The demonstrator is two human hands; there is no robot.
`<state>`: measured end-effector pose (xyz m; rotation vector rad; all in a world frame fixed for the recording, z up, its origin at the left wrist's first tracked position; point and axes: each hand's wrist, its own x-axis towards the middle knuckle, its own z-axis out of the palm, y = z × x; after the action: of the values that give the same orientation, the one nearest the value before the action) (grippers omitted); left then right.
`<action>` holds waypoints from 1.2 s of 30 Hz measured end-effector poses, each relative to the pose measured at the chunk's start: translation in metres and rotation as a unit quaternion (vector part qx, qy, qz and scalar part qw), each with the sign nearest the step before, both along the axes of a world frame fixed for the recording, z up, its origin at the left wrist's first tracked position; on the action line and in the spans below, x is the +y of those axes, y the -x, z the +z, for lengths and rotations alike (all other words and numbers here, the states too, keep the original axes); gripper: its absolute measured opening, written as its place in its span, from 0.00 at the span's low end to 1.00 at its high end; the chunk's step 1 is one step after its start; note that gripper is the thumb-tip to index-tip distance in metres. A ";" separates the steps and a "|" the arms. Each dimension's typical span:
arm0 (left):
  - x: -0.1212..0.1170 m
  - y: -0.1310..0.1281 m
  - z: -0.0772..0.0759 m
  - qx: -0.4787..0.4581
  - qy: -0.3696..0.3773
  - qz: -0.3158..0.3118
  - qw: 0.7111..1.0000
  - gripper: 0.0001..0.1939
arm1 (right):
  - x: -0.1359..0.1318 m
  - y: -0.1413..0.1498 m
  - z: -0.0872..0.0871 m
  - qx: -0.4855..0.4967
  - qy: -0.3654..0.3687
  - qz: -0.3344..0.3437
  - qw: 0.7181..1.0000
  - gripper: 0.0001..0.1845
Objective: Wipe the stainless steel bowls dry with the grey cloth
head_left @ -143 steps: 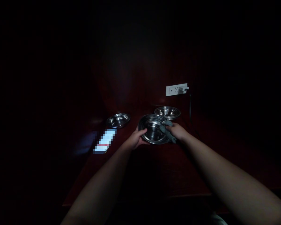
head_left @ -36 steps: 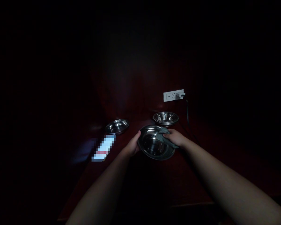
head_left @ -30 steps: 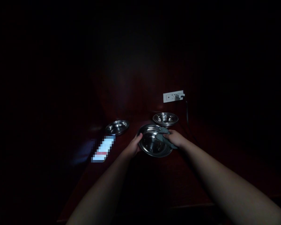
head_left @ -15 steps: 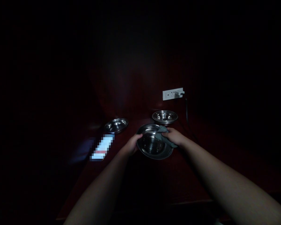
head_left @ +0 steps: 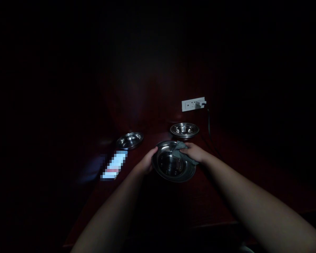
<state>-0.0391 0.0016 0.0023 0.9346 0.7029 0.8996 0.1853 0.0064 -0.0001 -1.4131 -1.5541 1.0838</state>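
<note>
A shiny steel bowl [head_left: 171,165] is held up over the dark red table, tilted so that its inside faces me. My left hand [head_left: 147,161] grips its left rim, the thumb on top and the other fingers hidden behind. A grey-green cloth [head_left: 179,150] is bunched in my right hand [head_left: 195,152], which presses it over the bowl's upper right rim. Part of the cloth hangs into the bowl, and part folds over the outside. The fingertips of my right hand are covered by the cloth.
Behind the held bowl stands a stack of steel bowls [head_left: 184,130]. Another steel bowl [head_left: 130,140] sits at the back left, beside a lit, blurred-out phone [head_left: 114,165]. A wall socket [head_left: 193,104] holds a plug with a hanging cable [head_left: 209,123]. The table's front edge [head_left: 213,225] shows dimly.
Since the earliest frame, the bowl has come lower and nearer, and the cloth has shifted to its upper right rim. Lately the bowl tilts slightly back and forth; both hands keep their hold.
</note>
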 end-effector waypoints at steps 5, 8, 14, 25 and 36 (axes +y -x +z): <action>0.002 0.000 -0.002 0.028 0.005 -0.007 1.000 0.24 | -0.002 0.002 0.002 0.008 0.013 -0.005 1.000 0.09; -0.001 -0.002 0.003 0.011 -0.003 -0.028 1.000 0.26 | -0.002 0.001 0.002 0.002 0.014 -0.013 1.000 0.09; -0.002 -0.005 0.006 0.008 0.000 -0.026 1.000 0.30 | 0.001 0.000 0.000 -0.023 0.016 -0.043 0.999 0.11; 0.005 -0.005 -0.004 -0.018 -0.007 0.038 0.999 0.25 | 0.007 -0.003 -0.005 -0.001 0.018 -0.118 0.993 0.12; 0.008 -0.010 -0.006 -0.032 -0.016 0.095 0.995 0.20 | 0.005 0.000 -0.003 0.036 0.010 -0.118 0.992 0.11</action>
<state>-0.0287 0.0100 -0.0038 0.8733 0.7337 1.1074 0.1854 0.0109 -0.0031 -1.5114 -1.2901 0.9987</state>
